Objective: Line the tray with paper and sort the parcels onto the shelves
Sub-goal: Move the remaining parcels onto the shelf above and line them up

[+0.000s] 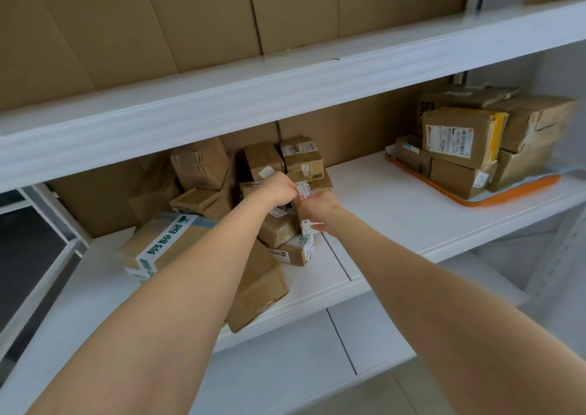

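On the left of the middle shelf [396, 192] the loose heap of parcels [222, 199] leans forward, with the green-lettered box [161, 243] and a brown box [258, 291] near the front edge, so a nudge from either forearm could tip them off. Mid-pile, the left hand [280, 188] and right hand [317, 207] are both clenched on a small labelled parcel [304, 205]; pulling it out carelessly may topple its neighbours. To the right, the orange tray [507, 194] sits stacked high with parcels, well apart.
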`<state>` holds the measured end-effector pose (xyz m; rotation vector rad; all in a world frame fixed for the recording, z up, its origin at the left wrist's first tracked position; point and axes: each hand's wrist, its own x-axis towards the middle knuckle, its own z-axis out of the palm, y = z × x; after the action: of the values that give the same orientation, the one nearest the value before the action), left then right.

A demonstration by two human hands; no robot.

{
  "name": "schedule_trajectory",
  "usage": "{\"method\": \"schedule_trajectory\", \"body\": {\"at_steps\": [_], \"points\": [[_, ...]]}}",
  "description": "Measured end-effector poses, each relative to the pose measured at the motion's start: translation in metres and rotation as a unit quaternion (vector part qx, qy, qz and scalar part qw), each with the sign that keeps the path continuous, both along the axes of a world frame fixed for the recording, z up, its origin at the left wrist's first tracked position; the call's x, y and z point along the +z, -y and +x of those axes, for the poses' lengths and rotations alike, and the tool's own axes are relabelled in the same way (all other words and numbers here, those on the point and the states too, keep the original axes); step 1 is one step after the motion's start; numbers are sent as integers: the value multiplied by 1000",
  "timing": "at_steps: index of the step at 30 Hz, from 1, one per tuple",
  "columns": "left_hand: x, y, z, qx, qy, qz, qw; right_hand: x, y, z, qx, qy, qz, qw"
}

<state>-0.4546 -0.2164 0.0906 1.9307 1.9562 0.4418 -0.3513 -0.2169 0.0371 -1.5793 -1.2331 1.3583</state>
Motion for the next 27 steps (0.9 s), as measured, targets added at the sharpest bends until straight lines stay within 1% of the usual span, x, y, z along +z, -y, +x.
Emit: {"method": "schedule_trajectory", "body": {"at_steps": [5, 9, 11, 14, 16, 18, 20, 22, 24, 27], "points": [[5, 3, -22, -55, -16, 12, 998, 11, 16, -22, -48, -8, 11, 999], [8, 2, -59, -79, -8, 45, 996, 15, 28, -54, -77, -14, 8, 997], [9, 2, -81, -68, 3, 73, 995, 18, 35, -73, -85, -3, 9, 996], [10, 1, -117, -50, 7, 88, 995, 21, 48, -102, -80, -6, 4, 997], [10, 2, -143, -22, 7, 90, 996, 22, 57, -119, -81, -12, -13, 997], [10, 5, -170, 18, -4, 89, 996, 24, 67, -134, -77, 1, -29, 997], [10, 11, -195, 69, -69, 86, 991, 26, 74, -144, -63, 19, -50, 997], [10, 19, -220, 113, -100, 69, 986, 27, 81, -152, -51, 36, -70, 996], [7, 25, -240, 113, -81, 36, 990, 27, 86, -158, -43, 44, -95, 994], [2, 34, -254, 78, -53, -17, 995, 25, 91, -162, -39, 46, -123, 991]]}}
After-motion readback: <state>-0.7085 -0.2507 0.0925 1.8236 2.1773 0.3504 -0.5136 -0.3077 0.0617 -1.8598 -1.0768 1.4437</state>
